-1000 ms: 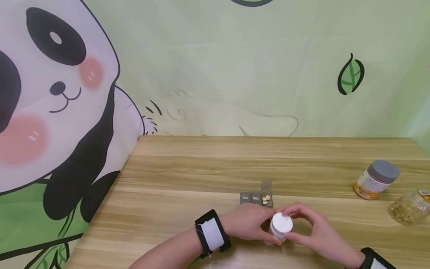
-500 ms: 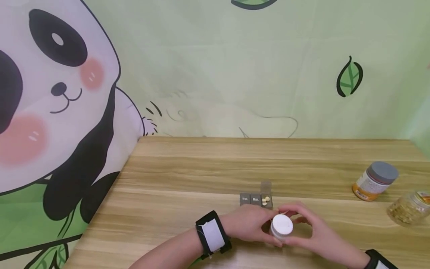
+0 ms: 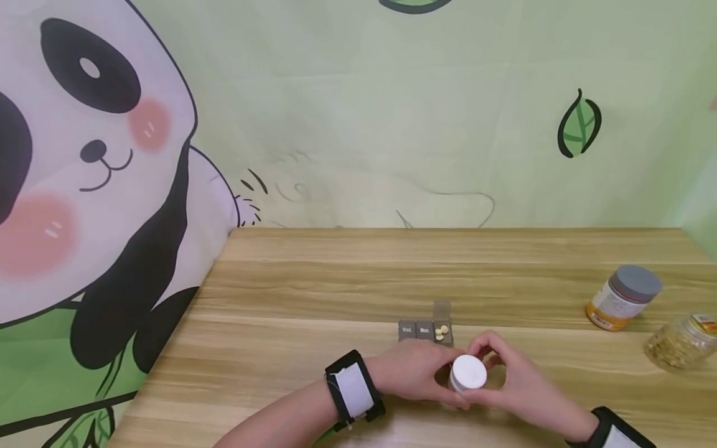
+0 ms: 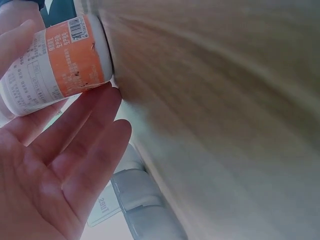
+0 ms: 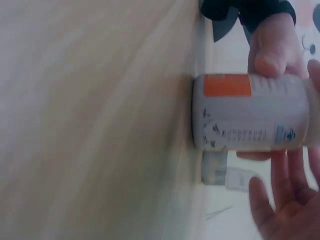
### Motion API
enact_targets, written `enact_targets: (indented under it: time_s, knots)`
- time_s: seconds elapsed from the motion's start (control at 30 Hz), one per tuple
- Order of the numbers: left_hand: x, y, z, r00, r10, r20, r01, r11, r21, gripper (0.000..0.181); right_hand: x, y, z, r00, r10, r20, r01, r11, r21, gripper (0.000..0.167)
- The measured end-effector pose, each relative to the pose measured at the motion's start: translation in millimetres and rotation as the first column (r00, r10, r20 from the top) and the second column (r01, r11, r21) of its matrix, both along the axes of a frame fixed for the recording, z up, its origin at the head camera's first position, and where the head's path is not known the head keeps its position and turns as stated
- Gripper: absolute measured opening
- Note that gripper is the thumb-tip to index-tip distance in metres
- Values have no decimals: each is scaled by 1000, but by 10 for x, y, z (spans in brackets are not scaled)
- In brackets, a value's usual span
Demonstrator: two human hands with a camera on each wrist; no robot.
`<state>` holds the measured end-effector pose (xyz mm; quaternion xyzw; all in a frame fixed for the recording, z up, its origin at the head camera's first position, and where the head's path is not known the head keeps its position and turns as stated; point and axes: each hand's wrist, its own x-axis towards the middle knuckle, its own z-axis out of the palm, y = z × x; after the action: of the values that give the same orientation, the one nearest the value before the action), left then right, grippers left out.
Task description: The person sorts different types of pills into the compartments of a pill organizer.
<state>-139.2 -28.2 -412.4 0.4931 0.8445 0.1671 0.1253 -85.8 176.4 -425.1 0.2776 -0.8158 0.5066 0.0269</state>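
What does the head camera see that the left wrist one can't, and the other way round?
Only the head view shows the gray-lidded jar, the clear jar and the pale pills in the open compartment of the pill box. Only the left wrist view shows the barcode and orange label on the side of the white bottle. Both show the white bottle, pill box, table, left hand and right hand.

From where I stand: left hand [image 3: 411,374] and forearm [image 3: 280,414] bare | left wristband [image 3: 370,387] broad, black, bearing a white rectangular panel [image 3: 354,391] with thin loose threads [image 3: 350,426]; small green sliver [image 3: 325,435] below, hard to make out | right hand [image 3: 521,389] bare | right wristband [image 3: 604,419] black too, its white patch [image 3: 620,439] partly cut off
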Motion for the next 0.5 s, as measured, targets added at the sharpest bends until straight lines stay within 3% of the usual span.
enact_targets:
  time_s: [0.1, 0.2, 0.33, 0.5]
  knots:
    - [0, 3, 7, 1000, -5, 8, 5, 1000, 3, 42, 19, -51, -2, 998, -42, -41, 45, 998, 54, 56]
    - [-4, -3, 10, 1000, -11, 11, 11, 1000, -2, 44, 30, -49, 32, 996, -24, -87, 33, 995, 96, 67]
    - [-9, -9, -1, 1000, -11, 7, 11, 1000, -5, 51, 30, 48, 79, 996, 47, -82, -40, 996, 83, 76]
    - [-15, -13, -7, 1000, -10, 14, 9, 1000, 4, 52, 16, 130, 89, 985, 160, -63, -161, 987, 0, 74]
